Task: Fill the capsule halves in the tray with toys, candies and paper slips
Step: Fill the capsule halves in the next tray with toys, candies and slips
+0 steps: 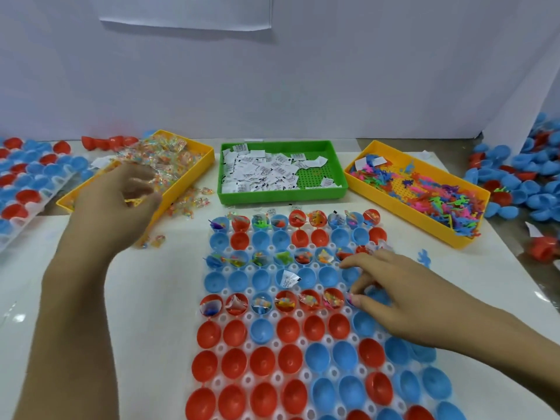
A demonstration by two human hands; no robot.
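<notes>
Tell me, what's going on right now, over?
Left hand in the candy bin, grip curled on sweets. Right hand at the tray, fingertips at a cup in the third filled row. Front rows empty. Nothing in the way.

Left grip (127,189) curled, reaching forward; right grip (391,286) fingertips pinched downward.

A plain pale wall (303,86) runs behind the bench (169,268), whose glossy white top shows light glare at nine o'clock. A white paper sheet (188,13) hangs at twelve o'clock.
</notes>
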